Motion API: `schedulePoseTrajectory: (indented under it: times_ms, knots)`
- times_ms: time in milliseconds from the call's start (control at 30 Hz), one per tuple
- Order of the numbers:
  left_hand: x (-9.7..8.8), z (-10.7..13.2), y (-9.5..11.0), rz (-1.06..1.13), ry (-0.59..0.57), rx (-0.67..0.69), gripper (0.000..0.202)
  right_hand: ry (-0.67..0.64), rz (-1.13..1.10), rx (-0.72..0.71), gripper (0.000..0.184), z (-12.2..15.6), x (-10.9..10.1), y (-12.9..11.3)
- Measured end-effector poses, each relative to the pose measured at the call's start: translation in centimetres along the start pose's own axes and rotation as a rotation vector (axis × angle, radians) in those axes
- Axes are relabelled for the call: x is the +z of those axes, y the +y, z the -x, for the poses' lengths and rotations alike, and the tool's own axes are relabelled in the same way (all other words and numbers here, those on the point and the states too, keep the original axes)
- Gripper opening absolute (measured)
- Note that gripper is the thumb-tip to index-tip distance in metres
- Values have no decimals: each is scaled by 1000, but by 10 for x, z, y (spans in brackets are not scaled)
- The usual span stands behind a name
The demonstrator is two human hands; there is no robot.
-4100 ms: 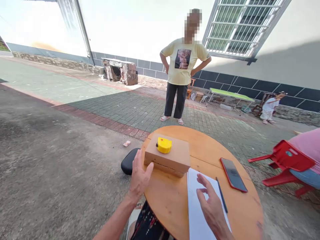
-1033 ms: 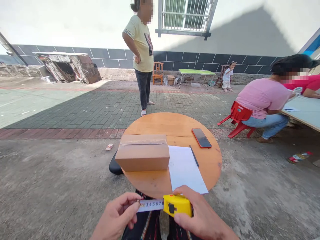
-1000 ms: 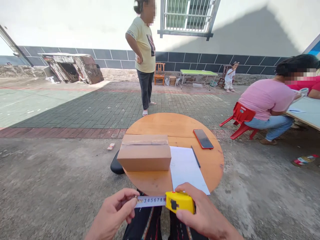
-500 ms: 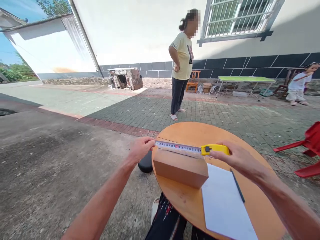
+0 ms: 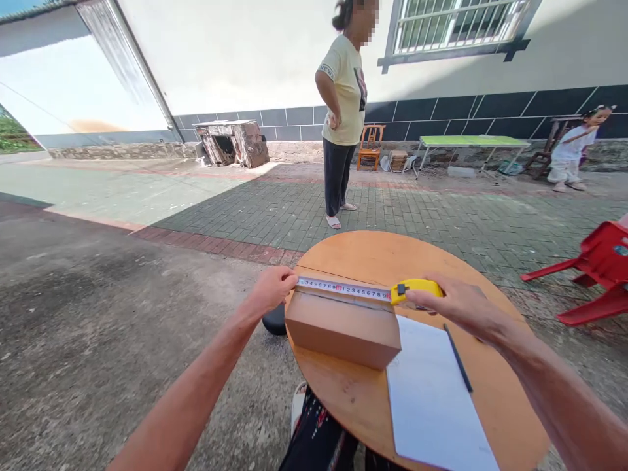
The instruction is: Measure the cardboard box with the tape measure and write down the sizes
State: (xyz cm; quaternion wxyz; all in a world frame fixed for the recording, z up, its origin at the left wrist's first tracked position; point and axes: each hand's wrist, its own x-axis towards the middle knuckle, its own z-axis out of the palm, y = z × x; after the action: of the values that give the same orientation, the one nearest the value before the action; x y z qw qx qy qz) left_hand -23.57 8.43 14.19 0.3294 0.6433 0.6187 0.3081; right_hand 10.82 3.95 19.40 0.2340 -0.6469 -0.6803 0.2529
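My left hand pinches the free end of a tape measure's blade, at the left end of a brown cardboard box. The white numbered blade stretches straight along the box's far top edge. My right hand grips the yellow tape measure by its case, thumb on the near side, just past the box's right end. Beside the box lies a sheet of white paper, with a dark pen along its right edge.
The round wooden table carries all of these. A black stool is partly hidden at its left. A red plastic chair lies to the right. Beyond stand a person, a child and a green folding table.
A little more blade shows between my hands, with the red mark at twenty now visible by the case. The view has shifted slightly down and right. Both hands keep their holds.
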Motion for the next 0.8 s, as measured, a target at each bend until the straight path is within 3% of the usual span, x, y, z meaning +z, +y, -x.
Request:
schedulePoseTrajectory:
  times_ms: [300, 567, 800]
  knots:
    - [5, -3, 3, 41, -31, -34, 26, -199, -85, 33, 28, -2, -5, 8]
    - [4, -4, -7, 54, -49, -60, 31, -251, -262, 70, 28, -6, 1, 14]
    - [5, -3, -4, 53, -70, -85, 34, -251, -154, 57, 31, -6, 1, 17]
